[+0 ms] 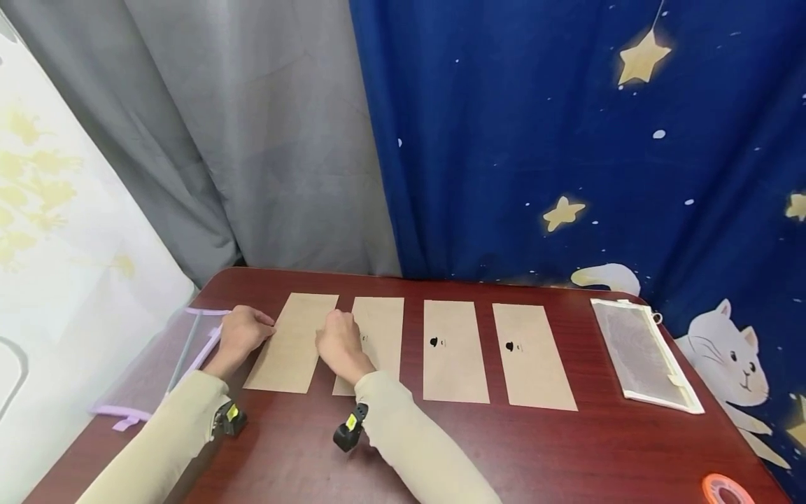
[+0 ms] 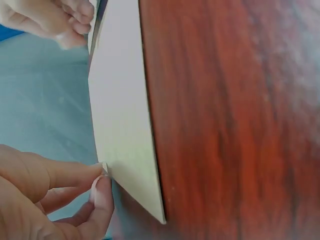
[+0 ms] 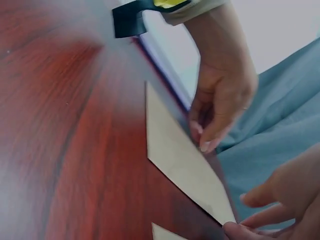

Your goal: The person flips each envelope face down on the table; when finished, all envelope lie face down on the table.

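A blank tan kraft-paper rectangle (image 1: 292, 343) lies at the left end of a row of similar pieces; whether it is a sheet or a booklet I cannot tell. My left hand (image 1: 244, 334) pinches its left edge between thumb and fingertips, seen closely in the left wrist view with the hand (image 2: 55, 195) at the paper's (image 2: 120, 110) edge. On the opposite edge is my right hand (image 1: 343, 343), partly covering the second rectangle (image 1: 380, 322). In the right wrist view, the right hand's (image 3: 285, 200) thumb and fingers meet at the blank piece's (image 3: 185, 155) corner.
Two more rectangles (image 1: 455, 371) (image 1: 535, 378), each printed with a small black hat, continue the row. A white-edged mesh pouch (image 1: 642, 350) lies at right, a purple-edged mesh pouch (image 1: 145, 364) at left. An orange ring (image 1: 724, 488) sits near the table's right corner.
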{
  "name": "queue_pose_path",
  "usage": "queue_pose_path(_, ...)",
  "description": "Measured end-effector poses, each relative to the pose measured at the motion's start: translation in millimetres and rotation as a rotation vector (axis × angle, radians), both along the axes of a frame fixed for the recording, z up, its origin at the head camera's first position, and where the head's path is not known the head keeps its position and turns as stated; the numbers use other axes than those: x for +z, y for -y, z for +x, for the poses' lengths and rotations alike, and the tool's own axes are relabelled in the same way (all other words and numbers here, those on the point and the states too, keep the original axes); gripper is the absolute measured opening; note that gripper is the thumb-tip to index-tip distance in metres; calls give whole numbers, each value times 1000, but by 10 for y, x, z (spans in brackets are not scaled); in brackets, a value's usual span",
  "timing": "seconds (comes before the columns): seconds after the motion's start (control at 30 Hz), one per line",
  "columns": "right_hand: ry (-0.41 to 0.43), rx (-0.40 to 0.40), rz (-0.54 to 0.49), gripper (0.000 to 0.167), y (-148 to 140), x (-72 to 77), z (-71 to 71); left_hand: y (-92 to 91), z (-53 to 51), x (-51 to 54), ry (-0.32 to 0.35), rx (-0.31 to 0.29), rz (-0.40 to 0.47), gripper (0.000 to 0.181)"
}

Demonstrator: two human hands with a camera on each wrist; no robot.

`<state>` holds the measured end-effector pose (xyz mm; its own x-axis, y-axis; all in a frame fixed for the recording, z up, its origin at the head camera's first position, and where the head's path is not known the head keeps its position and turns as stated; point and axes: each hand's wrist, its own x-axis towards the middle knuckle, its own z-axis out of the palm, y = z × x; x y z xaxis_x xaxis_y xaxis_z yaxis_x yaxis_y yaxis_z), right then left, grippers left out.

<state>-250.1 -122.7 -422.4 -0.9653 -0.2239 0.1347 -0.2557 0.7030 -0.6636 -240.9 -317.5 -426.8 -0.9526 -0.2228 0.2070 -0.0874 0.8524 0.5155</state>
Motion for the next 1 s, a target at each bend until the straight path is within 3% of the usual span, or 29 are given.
queue_pose_path(0.17, 58, 35, -143, 55, -263, 114, 6, -100, 14, 33, -38, 42, 41, 21)
queue_pose_path(0.3, 116, 35, -191, 33, -545, 207, -75, -280, 5, 130, 20, 47, 167, 29)
queue_pose_path(0.4, 218, 5, -247, 21, -807, 247, -167, -444, -13, 190, 125, -53, 498, 36)
queue_pose_path(0.53, 378, -4, -435, 32, -1171, 236, -285, -637, -40, 211, 293, -184, 979, 44)
queue_pose_path(0.57, 417, -3, -488, 35, -1255, 224, -313, -679, -43, 211, 325, -205, 1026, 45)
queue_pose_path(0.73, 558, 4, -627, 49, -1597, 129, -393, -828, -73, 184, 400, -245, 1084, 46)
queue_pose_path(1.0, 655, 7, -679, 47, -1799, 33, -378, -923, -100, 141, 424, -221, 973, 47)
